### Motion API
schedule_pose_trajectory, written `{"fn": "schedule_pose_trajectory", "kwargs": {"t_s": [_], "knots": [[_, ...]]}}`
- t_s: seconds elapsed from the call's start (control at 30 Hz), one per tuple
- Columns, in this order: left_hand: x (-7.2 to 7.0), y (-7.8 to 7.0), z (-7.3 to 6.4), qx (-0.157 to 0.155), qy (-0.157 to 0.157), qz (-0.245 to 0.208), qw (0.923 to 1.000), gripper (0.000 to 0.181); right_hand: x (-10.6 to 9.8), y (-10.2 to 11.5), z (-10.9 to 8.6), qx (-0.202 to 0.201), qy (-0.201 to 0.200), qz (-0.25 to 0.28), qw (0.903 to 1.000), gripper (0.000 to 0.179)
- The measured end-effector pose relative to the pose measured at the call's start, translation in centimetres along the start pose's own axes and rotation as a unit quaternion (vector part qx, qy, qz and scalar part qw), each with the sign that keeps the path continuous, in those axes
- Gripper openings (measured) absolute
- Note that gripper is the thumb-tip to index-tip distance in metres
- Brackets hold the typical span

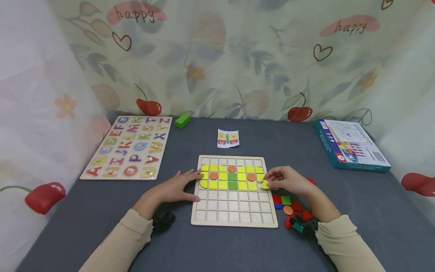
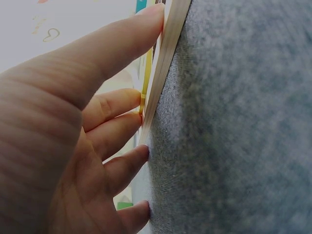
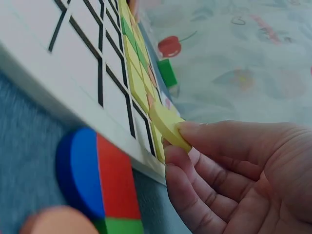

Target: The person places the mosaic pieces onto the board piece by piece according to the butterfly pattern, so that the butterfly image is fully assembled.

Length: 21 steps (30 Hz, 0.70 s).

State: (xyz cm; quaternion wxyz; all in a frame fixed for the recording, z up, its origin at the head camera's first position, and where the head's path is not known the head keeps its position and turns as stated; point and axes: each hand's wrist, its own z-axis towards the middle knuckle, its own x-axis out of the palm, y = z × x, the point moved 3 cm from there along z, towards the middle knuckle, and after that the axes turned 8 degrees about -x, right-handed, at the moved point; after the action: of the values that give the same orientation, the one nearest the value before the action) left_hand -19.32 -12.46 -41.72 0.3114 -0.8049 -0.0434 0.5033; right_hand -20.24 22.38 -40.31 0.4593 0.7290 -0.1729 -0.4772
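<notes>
A wooden grid board (image 1: 234,222) lies on the dark table, its upper rows filled with yellow, green and orange tiles. My left hand (image 1: 176,186) rests at the board's left edge, fingers spread; in the left wrist view the thumb and fingertips touch the edge. Between thumb and fingers my right hand (image 1: 287,179) pinches a yellow tile (image 3: 168,127) with a curved side. That tile (image 1: 265,184) is held tilted over the right end of the third row. Loose red, green, blue and orange tiles (image 1: 287,210) lie beside the board, partly hidden by the right wrist.
Behind the board lies a small pattern card (image 1: 228,138) with a butterfly design. An alphabet puzzle board (image 1: 125,147) is at the left, near a green block (image 1: 182,121). At the right sits a flat box (image 1: 353,145). A printed curtain (image 1: 221,68) hangs behind the table.
</notes>
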Motion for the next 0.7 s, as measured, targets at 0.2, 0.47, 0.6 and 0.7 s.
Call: {"fn": "schedule_pose_trajectory", "kwargs": {"t_s": [0.2, 0.47, 0.6, 0.7], "knots": [[0.0, -0.19, 0.08, -0.006, 0.002, 0.002, 1.0, 0.079, 0.51, 0.04, 0.52, 0.015, -0.012, -0.003, 0.9998, 0.024], [-0.04, 0.04, 0.07, -0.006, 0.003, 0.003, 1.0, 0.08, 0.98, -0.1, 0.71, 0.015, -0.037, -0.028, 0.9988, 0.022], [-0.03, 0.06, 0.07, -0.005, 0.004, 0.002, 1.0, 0.08, 0.96, -0.19, 0.8, 0.021, -0.046, -0.041, 0.9979, 0.021], [-0.03, 0.11, 0.11, -0.005, 0.003, 0.003, 1.0, 0.08, 0.91, -0.18, 0.86, 0.018, -0.051, -0.048, 0.9974, 0.02]]}}
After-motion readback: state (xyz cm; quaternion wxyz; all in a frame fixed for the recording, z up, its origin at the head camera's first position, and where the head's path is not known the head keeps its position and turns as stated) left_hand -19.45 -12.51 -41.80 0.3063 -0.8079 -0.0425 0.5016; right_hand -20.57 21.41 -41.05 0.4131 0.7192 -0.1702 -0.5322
